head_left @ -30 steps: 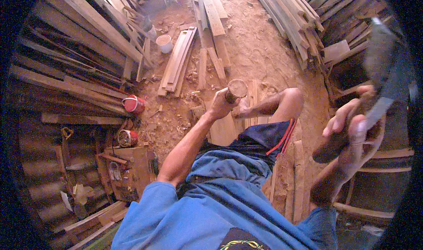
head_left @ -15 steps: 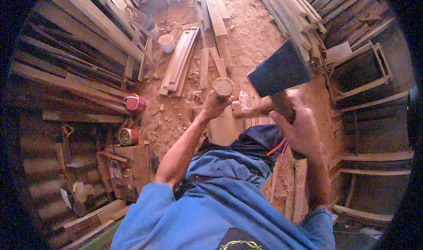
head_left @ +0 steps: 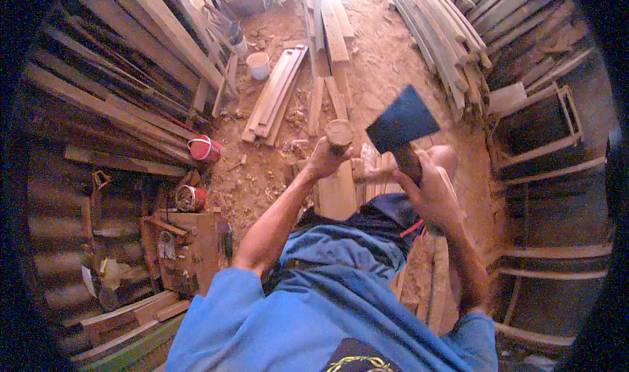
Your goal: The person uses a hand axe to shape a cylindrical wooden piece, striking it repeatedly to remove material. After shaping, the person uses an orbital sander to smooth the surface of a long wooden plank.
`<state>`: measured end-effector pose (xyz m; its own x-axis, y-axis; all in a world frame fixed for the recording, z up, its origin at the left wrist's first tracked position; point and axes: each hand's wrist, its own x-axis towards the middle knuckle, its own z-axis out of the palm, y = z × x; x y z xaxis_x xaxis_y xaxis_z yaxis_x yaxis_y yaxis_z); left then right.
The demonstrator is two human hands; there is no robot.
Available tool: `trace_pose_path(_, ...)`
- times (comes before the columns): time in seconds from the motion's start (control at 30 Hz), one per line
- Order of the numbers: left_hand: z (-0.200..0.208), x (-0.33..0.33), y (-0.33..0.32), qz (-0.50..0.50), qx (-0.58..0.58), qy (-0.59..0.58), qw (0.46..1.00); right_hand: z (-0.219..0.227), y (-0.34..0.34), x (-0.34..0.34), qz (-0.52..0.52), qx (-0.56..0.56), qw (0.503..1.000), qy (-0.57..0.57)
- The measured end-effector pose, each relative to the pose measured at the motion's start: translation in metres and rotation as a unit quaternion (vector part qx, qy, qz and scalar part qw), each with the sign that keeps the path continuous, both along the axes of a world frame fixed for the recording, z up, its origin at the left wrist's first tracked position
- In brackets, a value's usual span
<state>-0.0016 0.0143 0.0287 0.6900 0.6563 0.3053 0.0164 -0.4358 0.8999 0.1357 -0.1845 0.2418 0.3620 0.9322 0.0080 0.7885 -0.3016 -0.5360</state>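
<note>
My left hand (head_left: 322, 160) is closed round a thick, upright wooden piece (head_left: 339, 133) whose round end faces up. Its lower part is hidden by my fingers. To the right, my right hand (head_left: 432, 192) grips the short handle of a tool (head_left: 403, 118) with a broad, dark, four-sided head. Whether this head is a blade or a mallet block is not clear. The head hangs apart from the round wooden piece, slightly above and right of it. Below my hands, a pale wooden board (head_left: 336, 194) lies between my legs.
Stacked planks (head_left: 278, 93) lie ahead on a floor with wood chips. A white bucket (head_left: 258, 65) and a red bucket (head_left: 204, 148) stand to the left. More timber (head_left: 432, 35) is piled at the far right, beside wooden frames (head_left: 537, 126). A wooden box (head_left: 196, 241) stands at left.
My right hand has brought the dark-headed tool lower and slightly left, nearer the round wooden piece. My left hand keeps its hold. The whole view has shifted a little.
</note>
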Motion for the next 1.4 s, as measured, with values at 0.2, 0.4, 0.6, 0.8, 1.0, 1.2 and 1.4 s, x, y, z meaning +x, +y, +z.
trace_pose_path(0.2, -0.009, -0.011, 0.001, -0.025, -0.161, -0.035, 0.986, 0.089, -0.01, -0.029, -0.109, 0.176, 0.967, 0.146)
trace_pose_path(0.4, -0.009, -0.005, -0.004, -0.019, -0.098, 0.055, 0.994, 0.005, 0.033, -0.041, -0.02, 0.243, 0.966, 0.084)
trace_pose_path(0.6, -0.006, -0.027, 0.008, 0.051, -0.115, -0.059, 0.99, 0.006, 0.008, -0.005, 0.08, 0.002, 0.995, -0.066)
trace_pose_path(0.8, -0.005, -0.034, 0.008, -0.031, -0.187, -0.036, 0.981, 0.091, 0.001, -0.031, -0.096, 0.149, 0.974, 0.138)
trace_pose_path(1.0, -0.011, -0.015, 0.007, -0.028, -0.045, -0.029, 0.998, 0.02, 0.037, -0.045, -0.017, 0.14, 0.988, -0.065)
trace_pose_path(1.2, -0.003, -0.033, 0.019, 0.016, -0.112, 0.055, 0.992, 0.019, 0.027, -0.019, 0.13, 0.06, 0.984, -0.107)
trace_pose_path(1.4, -0.012, -0.024, 0.011, -0.042, -0.217, -0.084, 0.972, 0.086, 0.02, -0.048, -0.053, 0.194, 0.961, 0.189)
